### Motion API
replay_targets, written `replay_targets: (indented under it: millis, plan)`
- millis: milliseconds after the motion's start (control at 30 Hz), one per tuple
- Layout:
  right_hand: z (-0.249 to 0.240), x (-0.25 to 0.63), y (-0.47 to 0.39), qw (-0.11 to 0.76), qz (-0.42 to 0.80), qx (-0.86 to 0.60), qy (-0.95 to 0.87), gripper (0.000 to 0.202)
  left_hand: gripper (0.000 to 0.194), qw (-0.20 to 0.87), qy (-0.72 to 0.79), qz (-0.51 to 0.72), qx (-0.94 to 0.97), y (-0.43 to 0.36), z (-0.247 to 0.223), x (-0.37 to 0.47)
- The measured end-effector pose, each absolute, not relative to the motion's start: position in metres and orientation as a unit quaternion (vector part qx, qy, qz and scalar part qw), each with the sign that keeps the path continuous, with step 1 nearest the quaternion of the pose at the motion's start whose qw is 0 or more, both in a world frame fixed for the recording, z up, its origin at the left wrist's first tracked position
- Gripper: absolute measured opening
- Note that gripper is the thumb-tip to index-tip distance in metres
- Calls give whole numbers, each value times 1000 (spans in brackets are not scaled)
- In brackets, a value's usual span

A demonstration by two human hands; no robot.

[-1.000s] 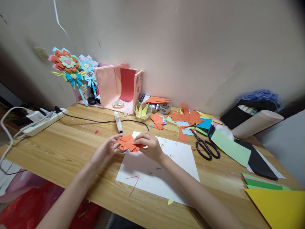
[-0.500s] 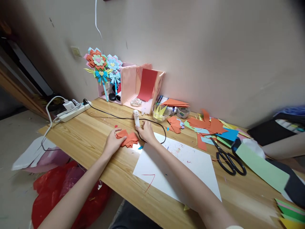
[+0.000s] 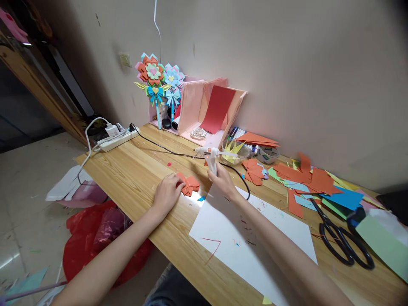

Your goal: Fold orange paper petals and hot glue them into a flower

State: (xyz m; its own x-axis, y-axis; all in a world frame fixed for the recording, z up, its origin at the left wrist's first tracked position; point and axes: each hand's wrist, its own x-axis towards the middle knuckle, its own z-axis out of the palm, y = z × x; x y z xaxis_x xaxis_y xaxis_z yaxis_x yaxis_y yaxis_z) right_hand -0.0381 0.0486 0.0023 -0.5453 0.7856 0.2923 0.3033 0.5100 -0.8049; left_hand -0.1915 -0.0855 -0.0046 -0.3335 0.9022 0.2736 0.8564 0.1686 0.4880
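My right hand (image 3: 223,180) is wrapped round the handle of a white glue gun (image 3: 210,156), raised above the table with its nozzle toward the left and a clear glue stick at its back. My left hand (image 3: 168,193) has its fingers closed on the left edge of an orange folded paper piece (image 3: 190,185), which lies on the wooden table. A small blue scrap (image 3: 201,198) is beside that piece. The white paper sheet (image 3: 223,238), marked with red lines, lies partly under my right forearm.
Black scissors (image 3: 341,238) and coloured paper scraps (image 3: 321,180) lie on the right. A pink box (image 3: 191,106) with paper flowers (image 3: 153,72) stands against the wall. The power strip (image 3: 117,140) feeds a black cable running behind the hands.
My right hand has lifted the glue gun, which now points left. My left hand has turned and its fingers have drawn in at the orange piece's left edge. The camera view has shifted.
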Motion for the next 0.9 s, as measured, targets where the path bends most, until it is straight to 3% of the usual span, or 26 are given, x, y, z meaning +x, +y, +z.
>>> replay_targets:
  millis: [333,667,900]
  plan:
    - [-5,18,23,215,522,-336,-754,31,19,3,778,234,584,-89,2,-180]
    - [9,21,30,108,543,-334,-763,23,17,108,789,359,487,-84,-13,-196]
    - [24,13,43,37,526,-319,-787,22,16,115,790,366,479,-83,-13,-196]
